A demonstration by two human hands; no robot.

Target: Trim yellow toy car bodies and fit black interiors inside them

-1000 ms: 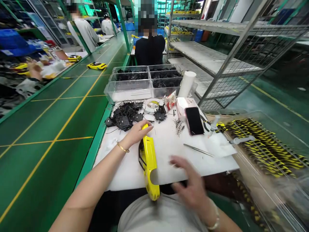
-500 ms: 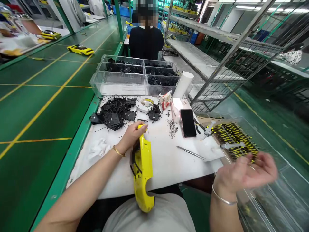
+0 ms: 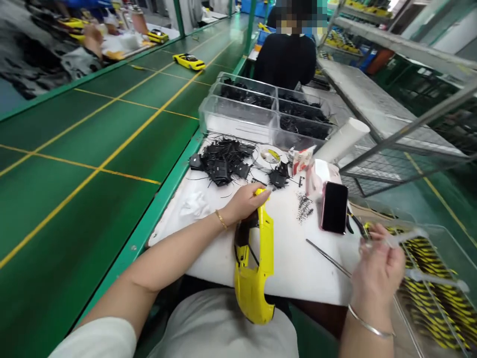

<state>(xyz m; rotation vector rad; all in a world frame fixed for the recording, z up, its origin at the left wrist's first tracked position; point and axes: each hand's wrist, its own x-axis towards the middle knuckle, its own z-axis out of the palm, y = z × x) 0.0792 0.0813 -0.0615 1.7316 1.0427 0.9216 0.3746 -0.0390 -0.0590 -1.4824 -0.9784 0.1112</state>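
Evidently the step in hand is taking up a syringe while the other hand steadies the shell. The left hand [image 3: 249,201] has the yellow shell [image 3: 267,238] pinched at its far end, thumb laid along it. That shell is tilted on its side over the white table [image 3: 292,271], its near end past the edge, in front of the shirt [image 3: 216,323]. Off to the right, the right hand [image 3: 380,266] is curled closed around the syringe [image 3: 408,237], near the pliers [image 3: 358,226] and the striped parts [image 3: 436,315]; blur leaves it unclear whether the syringe is lifted free. A second syringe [image 3: 436,277] lies just to the right of that hand.

The next move, I judge, calls for a clean lift that does not catch this second syringe, and a path above the tweezers [image 3: 328,257] and past the phone [image 3: 334,208]. Meanwhile the left hand needs a firm pinch, since the shell's near end has no table beneath it.
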